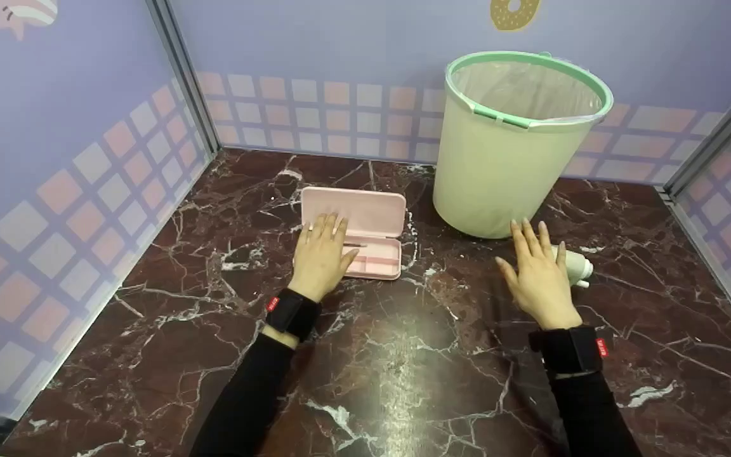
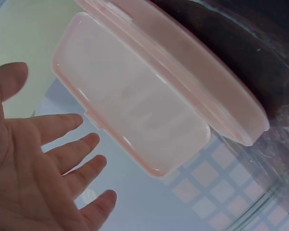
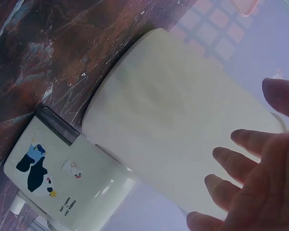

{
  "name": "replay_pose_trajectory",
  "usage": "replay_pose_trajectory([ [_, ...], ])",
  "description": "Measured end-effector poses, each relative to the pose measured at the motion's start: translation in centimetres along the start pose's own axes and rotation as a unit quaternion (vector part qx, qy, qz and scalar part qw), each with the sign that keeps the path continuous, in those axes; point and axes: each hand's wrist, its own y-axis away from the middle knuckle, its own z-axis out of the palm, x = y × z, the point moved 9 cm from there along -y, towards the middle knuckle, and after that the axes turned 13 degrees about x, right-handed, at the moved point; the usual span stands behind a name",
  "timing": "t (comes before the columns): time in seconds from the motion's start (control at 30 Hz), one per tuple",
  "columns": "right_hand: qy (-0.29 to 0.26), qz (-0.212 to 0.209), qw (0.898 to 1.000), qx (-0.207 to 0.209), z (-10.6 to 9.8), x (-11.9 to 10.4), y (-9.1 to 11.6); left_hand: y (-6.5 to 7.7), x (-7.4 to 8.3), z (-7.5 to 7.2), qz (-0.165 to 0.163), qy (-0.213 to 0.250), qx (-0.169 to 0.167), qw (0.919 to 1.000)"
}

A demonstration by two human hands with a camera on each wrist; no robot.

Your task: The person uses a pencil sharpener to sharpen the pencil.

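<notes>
My left hand (image 1: 320,257) is spread over the left part of an open pink pencil case (image 1: 372,217), fingers straight, holding nothing. The case's lid stands up at the back, and its tray has compartments with a thin dark item (image 1: 356,245) partly hidden by the hand. In the left wrist view the raised lid (image 2: 130,96) is beyond my fingertips. My right hand (image 1: 538,279), also spread and holding nothing, is just left of a pale green pencil sharpener (image 3: 53,168) with a panda print and a dark drawer. From the head view the hand partly covers it.
A tall pale green bin (image 1: 499,165) with a green rim and clear liner stands behind my right hand, near the back wall. Tile-patterned purple walls (image 1: 334,120) enclose the dark red marbled tabletop (image 1: 213,330) on the left, back and right.
</notes>
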Motion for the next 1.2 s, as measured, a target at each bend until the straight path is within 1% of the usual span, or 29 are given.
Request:
replay_pose_trajectory([
  [0.13,0.002,0.002,1.000,-0.004,0.0,-0.1,0.0,-0.4,-0.2,-0.2,0.017,0.005,0.049,0.9987],
  [0.23,0.001,0.002,1.000,-0.004,0.0,-0.1,0.0,-0.8,-0.2,-0.3,0.023,0.005,0.082,0.9963],
  [0.3,0.000,0.000,1.000,-0.001,0.1,-0.1,0.0,-1.1,-0.4,-0.3,0.023,0.002,0.098,0.9950],
  [0.43,0.002,-0.002,1.000,0.002,0.1,-0.1,0.0,-1.5,-0.6,-0.1,0.021,-0.011,0.114,0.9932],
  [0.57,0.003,-0.003,1.000,0.003,0.1,-0.3,0.1,-2.0,-0.8,0.2,0.021,-0.025,0.115,0.9928],
  [0.7,0.006,-0.004,1.000,0.000,0.1,-0.5,0.1,-2.5,-1.3,0.8,0.006,-0.031,0.099,0.9946],
  [0.9,0.007,-0.001,1.000,-0.009,0.4,-0.7,0.1,-3.0,-2.2,2.2,-0.012,-0.033,0.074,0.9967],
  [1.0,0.006,0.000,1.000,-0.012,0.5,-0.8,0.1,-3.2,-2.5,2.7,-0.015,-0.039,0.070,0.9967],
  [1.2,0.010,0.001,1.000,-0.014,0.7,-0.9,0.2,-3.3,-2.8,2.9,-0.025,-0.041,0.073,0.9962],
])
